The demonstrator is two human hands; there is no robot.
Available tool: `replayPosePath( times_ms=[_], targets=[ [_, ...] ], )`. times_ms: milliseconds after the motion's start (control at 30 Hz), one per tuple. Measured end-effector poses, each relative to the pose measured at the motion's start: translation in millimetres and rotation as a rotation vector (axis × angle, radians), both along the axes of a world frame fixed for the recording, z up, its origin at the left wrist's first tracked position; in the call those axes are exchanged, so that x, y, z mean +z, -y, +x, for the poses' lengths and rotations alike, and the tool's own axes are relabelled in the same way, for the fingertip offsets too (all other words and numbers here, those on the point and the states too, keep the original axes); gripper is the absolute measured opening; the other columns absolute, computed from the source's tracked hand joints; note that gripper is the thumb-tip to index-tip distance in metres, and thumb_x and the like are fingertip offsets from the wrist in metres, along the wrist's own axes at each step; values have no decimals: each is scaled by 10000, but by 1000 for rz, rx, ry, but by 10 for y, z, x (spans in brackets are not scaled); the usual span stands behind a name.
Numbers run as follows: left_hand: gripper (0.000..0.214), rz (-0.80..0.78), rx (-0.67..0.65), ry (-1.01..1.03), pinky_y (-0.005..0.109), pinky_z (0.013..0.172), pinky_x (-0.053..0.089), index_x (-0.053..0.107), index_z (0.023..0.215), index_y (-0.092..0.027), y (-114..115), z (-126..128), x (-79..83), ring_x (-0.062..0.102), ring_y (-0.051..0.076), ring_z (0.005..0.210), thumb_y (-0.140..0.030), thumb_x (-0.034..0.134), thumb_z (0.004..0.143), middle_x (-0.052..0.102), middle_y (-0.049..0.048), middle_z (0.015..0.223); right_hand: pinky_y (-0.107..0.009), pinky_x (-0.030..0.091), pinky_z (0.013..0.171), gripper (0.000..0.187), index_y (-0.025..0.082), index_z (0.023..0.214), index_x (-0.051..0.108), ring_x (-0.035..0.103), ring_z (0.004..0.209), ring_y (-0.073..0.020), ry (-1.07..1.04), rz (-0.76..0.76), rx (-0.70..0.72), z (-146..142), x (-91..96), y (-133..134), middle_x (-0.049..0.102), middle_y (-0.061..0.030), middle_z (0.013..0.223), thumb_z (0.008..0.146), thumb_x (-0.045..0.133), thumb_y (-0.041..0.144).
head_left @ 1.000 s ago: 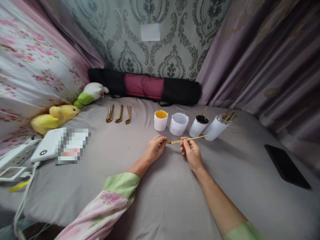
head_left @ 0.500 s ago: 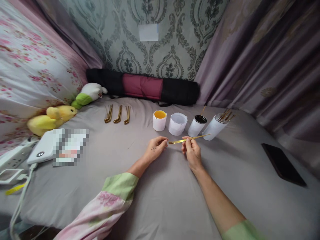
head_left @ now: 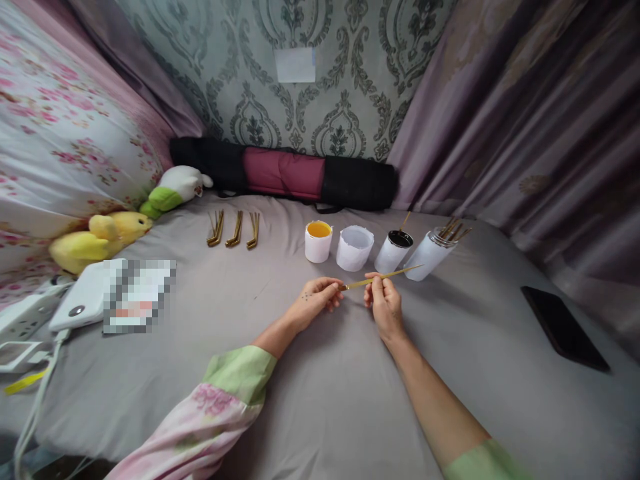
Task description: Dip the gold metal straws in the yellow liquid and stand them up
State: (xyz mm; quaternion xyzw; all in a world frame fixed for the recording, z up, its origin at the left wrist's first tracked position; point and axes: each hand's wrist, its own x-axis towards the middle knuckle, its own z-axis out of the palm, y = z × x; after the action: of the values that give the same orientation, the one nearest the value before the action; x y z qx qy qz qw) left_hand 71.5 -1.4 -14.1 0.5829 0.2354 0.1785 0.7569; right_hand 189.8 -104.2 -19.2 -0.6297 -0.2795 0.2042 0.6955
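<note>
My right hand [head_left: 385, 303] is closed on the handle of a thin gold paintbrush [head_left: 360, 283], held nearly level above the grey sheet. The brush's bristle end points left, and the fingertips of my left hand [head_left: 319, 298] are pinched on it, covering most of the bristles. Just beyond my hands stand a white cup with an orange-yellow inside [head_left: 317, 248], a white cup with a pale inside [head_left: 354, 252], a white-wrapped can with a dark inside [head_left: 393, 256] and a thin stick in it, and a tilted white jar [head_left: 424, 259] with several brushes.
Three small bundles of bent gold sticks [head_left: 234, 230] lie at the back left. Behind them stretches a black and maroon bag [head_left: 285, 172]. A phone [head_left: 565, 328] lies on the right. Plush toys [head_left: 100, 240], a white device [head_left: 85, 293] and a power strip [head_left: 25, 313] are on the left.
My left hand has moved slightly right and its fingertips have closed on the brush's bristle end, which was free of them before. My right hand keeps its hold on the handle.
</note>
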Motion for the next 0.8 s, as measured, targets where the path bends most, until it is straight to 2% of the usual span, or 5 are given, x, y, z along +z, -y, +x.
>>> replayPosePath(
  times_ms=[267,800],
  targets=[
    [339,-194,-70,44,192,498,379,574,960,-93,15,-14,-13,523,74,564,-358,565,748,593,64,752,-169,348,409,309,193,898,535,421,477,-61,7,9,13,2,-25,-5,443,35,611,813,421,468],
    [310,-286,-168,11,204,481,346,577,957,-94,45,-41,32,518,88,565,-311,587,736,580,62,754,-160,334,408,308,197,869,544,400,450,-55,23,-11,9,3,-4,3,426,49,552,812,418,473]
  ],
)
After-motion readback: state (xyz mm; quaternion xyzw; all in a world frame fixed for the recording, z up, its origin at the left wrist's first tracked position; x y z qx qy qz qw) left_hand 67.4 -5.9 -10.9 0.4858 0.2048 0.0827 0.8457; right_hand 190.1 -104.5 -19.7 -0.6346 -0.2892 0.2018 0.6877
